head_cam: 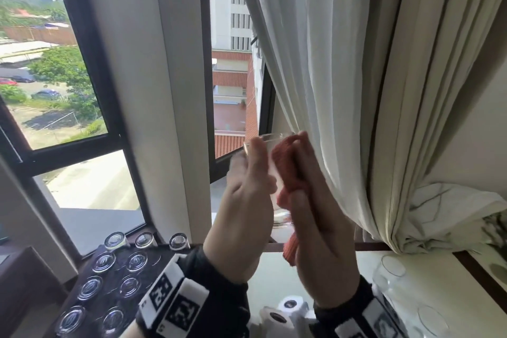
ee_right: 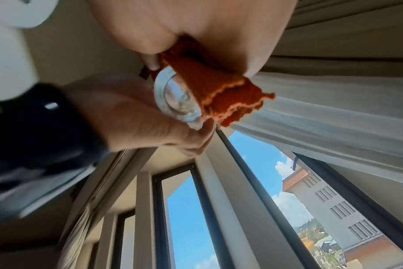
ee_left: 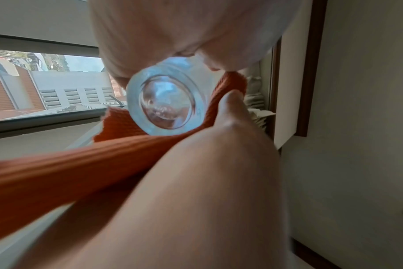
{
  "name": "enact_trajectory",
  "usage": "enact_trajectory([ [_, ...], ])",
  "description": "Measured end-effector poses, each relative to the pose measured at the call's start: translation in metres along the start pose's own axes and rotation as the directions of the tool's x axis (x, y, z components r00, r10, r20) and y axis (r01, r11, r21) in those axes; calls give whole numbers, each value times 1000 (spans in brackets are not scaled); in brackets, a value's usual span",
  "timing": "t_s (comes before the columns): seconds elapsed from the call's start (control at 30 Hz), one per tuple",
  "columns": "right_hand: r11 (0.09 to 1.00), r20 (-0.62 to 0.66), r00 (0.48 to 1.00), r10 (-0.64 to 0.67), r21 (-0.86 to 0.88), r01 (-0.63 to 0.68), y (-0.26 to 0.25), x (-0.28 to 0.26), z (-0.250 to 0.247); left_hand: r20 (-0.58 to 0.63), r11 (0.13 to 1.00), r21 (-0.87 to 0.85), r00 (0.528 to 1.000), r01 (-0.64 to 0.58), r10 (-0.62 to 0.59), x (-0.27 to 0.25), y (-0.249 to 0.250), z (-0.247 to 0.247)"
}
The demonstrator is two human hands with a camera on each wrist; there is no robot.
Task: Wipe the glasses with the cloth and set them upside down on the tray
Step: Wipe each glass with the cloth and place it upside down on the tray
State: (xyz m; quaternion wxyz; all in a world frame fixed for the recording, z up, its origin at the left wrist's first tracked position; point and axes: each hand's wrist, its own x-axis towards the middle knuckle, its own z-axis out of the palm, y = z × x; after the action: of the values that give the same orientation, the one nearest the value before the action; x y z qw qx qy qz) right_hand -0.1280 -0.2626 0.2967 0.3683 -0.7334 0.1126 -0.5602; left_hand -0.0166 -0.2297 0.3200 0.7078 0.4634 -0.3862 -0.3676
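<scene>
I hold a clear glass (head_cam: 274, 136) upright and raised in front of the window, with its thick base (ee_left: 166, 98) toward the wrist cameras. My left hand (head_cam: 247, 170) grips its left side, thumb near the rim. My right hand (head_cam: 310, 173) pinches the orange cloth (head_cam: 288, 167) and holds it against the glass's right side. One end of the cloth hangs below the base. In the right wrist view the folded cloth (ee_right: 219, 87) covers part of the glass base (ee_right: 173, 98). The dark tray (head_cam: 155, 262) lies at the lower left with several glasses (head_cam: 104, 261) upside down on it.
Two clear glasses (head_cam: 392, 269) stand mouth-up on the white table (head_cam: 315, 269) at the lower right. A pale curtain (head_cam: 356, 90) hangs close behind my right hand and bunches on the table's far right. Window frames and a white pillar (head_cam: 153, 90) stand behind.
</scene>
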Motion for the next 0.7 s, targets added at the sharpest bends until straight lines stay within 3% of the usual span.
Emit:
enact_trajectory([
  [0.07,995,60,997,-47,-84,52,6,-13,7,-41,996,-61,997,68,-71,8,7,-4],
  [0.13,999,7,1000,-13,30,13,11,-26,15,-23,993,28,994,111,-110,14,11,-5],
  [0.23,954,-103,975,196,249,-166,12,-27,19,-22,991,119,998,55,-53,5,14,3],
  [0.37,860,-45,904,425,330,-389,6,0,2,17,998,21,998,56,-56,-8,-2,7],
  [0.47,954,-147,958,245,210,-212,-3,12,-2,73,999,27,997,23,-25,-16,0,11],
  [0.53,997,-92,996,12,83,-4,0,3,4,54,998,54,998,-16,13,-15,4,10],
  [0.57,999,-49,999,-22,24,23,2,-3,9,53,999,43,998,-34,32,-12,5,7],
  [0.63,996,-37,998,57,75,-54,8,-16,17,79,997,5,994,-72,71,-8,10,4],
  [0.7,948,-101,962,255,222,-228,6,-19,20,112,997,0,990,-82,82,-6,10,2],
])
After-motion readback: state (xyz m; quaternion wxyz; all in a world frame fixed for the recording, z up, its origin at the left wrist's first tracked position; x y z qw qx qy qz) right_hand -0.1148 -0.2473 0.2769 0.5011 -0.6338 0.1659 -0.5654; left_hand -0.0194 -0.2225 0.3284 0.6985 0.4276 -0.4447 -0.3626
